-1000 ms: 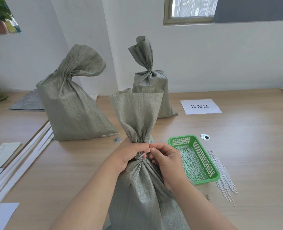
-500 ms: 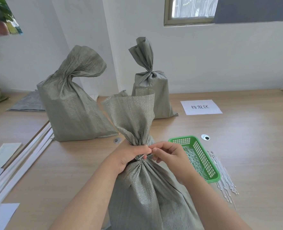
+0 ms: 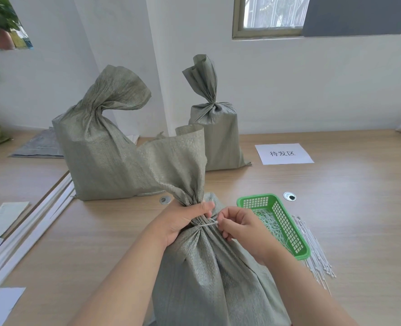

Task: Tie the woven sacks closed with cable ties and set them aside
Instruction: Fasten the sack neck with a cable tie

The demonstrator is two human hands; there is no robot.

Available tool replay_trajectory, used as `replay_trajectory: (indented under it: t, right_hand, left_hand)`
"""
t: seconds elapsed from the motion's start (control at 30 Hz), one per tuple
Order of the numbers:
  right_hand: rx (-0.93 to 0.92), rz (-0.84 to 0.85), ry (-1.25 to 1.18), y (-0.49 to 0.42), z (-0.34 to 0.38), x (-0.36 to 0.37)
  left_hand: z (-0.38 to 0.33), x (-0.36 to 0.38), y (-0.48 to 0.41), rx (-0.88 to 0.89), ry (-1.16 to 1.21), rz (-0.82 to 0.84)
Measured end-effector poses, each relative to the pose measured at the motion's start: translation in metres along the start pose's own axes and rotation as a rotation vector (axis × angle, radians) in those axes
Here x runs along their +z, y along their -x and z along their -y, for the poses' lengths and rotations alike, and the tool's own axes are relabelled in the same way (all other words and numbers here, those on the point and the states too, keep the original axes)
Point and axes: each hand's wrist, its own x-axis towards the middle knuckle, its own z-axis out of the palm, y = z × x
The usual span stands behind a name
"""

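the sack (image 3: 209,267) top has leaned further left; left hand (image 3: 183,220) grips its neck, right hand (image 3: 239,225) pinches the tie (image 3: 205,224) just below.

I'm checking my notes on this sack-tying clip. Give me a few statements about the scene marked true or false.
1. The left hand grips the neck of the near sack. True.
2. The right hand is reaching into the basket. False: its fingers pinch the cable tie at the sack's neck.
3. A cable tie goes around the near sack's neck. True.
4. The basket is red. False: it is green.
5. Loose ties lie on the table right of the basket. True.
6. The paper sign lies under the near sack. False: it lies bare on the table, beside the far sack.
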Motion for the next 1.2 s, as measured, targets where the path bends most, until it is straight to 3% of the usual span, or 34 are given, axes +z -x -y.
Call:
replay_trajectory:
  t: [0.17,0.33,0.7,0.9,1.2]
  right_hand:
    - [-0.015,-0.079,-0.017,0.002,-0.002,0.008]
    - [-0.027,-0.118,0.003,0.004,0.000,0.010]
    - [0.023,-0.161,0.069,0.006,-0.005,-0.010]
    - [-0.183,-0.135,0.425,0.001,-0.001,-0.009]
    - [-0.385,-0.128,0.688,-0.002,0.003,-0.008]
  left_hand:
    - [-0.005,-0.001,0.005,-0.021,-0.054,0.135]
    - [-0.009,0.003,0.003,-0.030,-0.192,0.132]
    - [-0.009,0.003,0.002,-0.031,-0.231,0.170]
    - [-0.008,0.002,0.002,-0.025,-0.314,0.158]
    - [-0.013,0.008,0.006,0.046,-0.462,0.023]
